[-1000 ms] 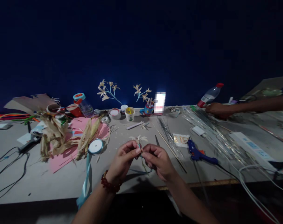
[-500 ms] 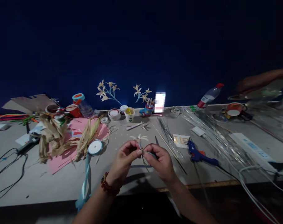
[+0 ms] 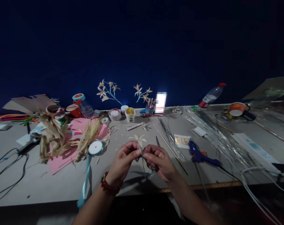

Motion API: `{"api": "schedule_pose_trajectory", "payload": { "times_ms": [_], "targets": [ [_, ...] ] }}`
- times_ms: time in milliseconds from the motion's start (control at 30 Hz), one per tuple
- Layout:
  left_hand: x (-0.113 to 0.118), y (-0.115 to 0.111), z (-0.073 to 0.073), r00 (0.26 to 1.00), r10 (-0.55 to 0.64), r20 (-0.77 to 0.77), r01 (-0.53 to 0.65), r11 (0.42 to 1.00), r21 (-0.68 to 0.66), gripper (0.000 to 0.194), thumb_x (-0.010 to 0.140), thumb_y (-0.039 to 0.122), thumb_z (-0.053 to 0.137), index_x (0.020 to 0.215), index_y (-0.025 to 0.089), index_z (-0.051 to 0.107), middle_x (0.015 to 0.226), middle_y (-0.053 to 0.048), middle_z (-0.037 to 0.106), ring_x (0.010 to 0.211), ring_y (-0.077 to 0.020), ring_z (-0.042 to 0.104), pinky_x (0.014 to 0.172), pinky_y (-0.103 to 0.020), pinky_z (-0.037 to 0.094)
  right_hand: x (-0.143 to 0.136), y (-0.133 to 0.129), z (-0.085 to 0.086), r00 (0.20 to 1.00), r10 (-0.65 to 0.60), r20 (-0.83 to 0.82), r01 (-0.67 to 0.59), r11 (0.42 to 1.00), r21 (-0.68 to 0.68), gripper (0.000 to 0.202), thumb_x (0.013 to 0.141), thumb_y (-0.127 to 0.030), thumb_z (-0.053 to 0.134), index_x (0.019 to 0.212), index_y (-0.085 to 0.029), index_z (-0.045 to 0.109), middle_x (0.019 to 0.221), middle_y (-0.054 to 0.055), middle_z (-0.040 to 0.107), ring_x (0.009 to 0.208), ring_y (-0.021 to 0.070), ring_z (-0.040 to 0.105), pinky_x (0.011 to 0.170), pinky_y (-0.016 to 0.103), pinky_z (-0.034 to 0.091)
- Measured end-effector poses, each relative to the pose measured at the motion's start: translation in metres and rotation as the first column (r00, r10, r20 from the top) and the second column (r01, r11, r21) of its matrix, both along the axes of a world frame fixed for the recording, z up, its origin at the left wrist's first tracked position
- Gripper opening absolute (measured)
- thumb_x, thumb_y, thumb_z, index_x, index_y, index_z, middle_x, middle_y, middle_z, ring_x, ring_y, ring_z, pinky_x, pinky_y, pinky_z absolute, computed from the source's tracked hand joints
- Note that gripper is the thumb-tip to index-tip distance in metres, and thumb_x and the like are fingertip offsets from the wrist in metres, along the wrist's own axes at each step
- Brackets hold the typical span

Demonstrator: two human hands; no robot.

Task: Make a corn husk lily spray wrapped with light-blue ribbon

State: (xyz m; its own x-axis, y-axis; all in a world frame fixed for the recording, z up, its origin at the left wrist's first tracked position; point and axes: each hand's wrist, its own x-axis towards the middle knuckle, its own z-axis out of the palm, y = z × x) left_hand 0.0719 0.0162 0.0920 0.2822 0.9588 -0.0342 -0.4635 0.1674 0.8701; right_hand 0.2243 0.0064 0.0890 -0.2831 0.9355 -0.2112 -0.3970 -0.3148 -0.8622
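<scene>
My left hand [image 3: 124, 161], with a beaded bracelet [image 3: 110, 184] at the wrist, pinches the top of a thin stem just below a pale, narrow-petalled flower [image 3: 137, 138]. My right hand [image 3: 162, 162] is closed against the same stem [image 3: 144, 168], its thumb and forefinger pressed on a bluish strip wound there. Below the fingers the stem's lower end points down toward the table. A bit of pale blue strip [image 3: 152, 172] shows under the right hand; how it runs between the fingers is hidden. To the left stands a spool of light blue ribbon [image 3: 95, 147], its loose end trailing to the table's edge.
Dried husks [image 3: 53, 137] lie over pink paper [image 3: 60, 164] at left. Two flower sprays [image 3: 110, 93] stand at the back near small tubs [image 3: 130, 115] and a lit phone [image 3: 160, 103]. At right are wires [image 3: 167, 134], a blue glue gun [image 3: 203, 156] and a power strip [image 3: 254, 150].
My right fingers have shifted slightly around the stem, and the blue strip now hangs lower beneath them. Another person's hand at the far right has left the view.
</scene>
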Motion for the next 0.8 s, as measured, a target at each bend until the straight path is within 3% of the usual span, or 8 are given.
{"api": "schedule_pose_trajectory", "payload": {
  "times_ms": [267, 600, 800],
  "targets": [
    [0.0007, -0.0013, -0.0007, 1.000, -0.005, -0.018, 0.005, 1.000, 0.002, 0.014, 0.076, 0.024, 0.075, 0.079, 0.015, 0.064, 0.076, 0.000, 0.055, 0.063, -0.0088, 0.043, 0.057, -0.022, 0.034, 0.0001, 0.0004, 0.0018, 0.972, -0.165, 0.168, 0.135, 0.976, 0.173, 0.028, 0.062, -0.034, 0.085, 0.070, -0.017, 0.065, 0.065, -0.003, 0.053, 0.047, 0.0043, 0.033, 0.039, 0.019, 0.018],
    [-0.0003, -0.0009, 0.0015, 1.000, 0.007, -0.018, -0.006, 1.000, 0.020, 0.017, 0.075, 0.025, 0.076, 0.076, 0.015, 0.062, 0.074, 0.000, 0.055, 0.063, -0.0095, 0.042, 0.057, -0.023, 0.033, 0.0042, 0.0016, 0.0087, 0.993, -0.036, 0.111, 0.029, 0.997, 0.065, 0.031, 0.062, -0.034, 0.085, 0.075, -0.016, 0.064, 0.059, -0.007, 0.043, 0.045, 0.0032, 0.025, 0.039, 0.019, 0.014],
    [-0.0002, -0.0003, 0.0001, 0.995, 0.044, -0.090, -0.041, 0.998, 0.043, 0.019, 0.074, 0.028, 0.076, 0.076, 0.016, 0.062, 0.072, 0.001, 0.053, 0.062, -0.0097, 0.041, 0.058, -0.024, 0.033, 0.0071, -0.0012, 0.0096, 0.990, -0.093, 0.108, 0.079, 0.988, 0.131, 0.028, 0.065, -0.034, 0.083, 0.074, -0.018, 0.063, 0.058, -0.007, 0.043, 0.047, 0.0047, 0.028, 0.041, 0.019, 0.018]
  ]
}}
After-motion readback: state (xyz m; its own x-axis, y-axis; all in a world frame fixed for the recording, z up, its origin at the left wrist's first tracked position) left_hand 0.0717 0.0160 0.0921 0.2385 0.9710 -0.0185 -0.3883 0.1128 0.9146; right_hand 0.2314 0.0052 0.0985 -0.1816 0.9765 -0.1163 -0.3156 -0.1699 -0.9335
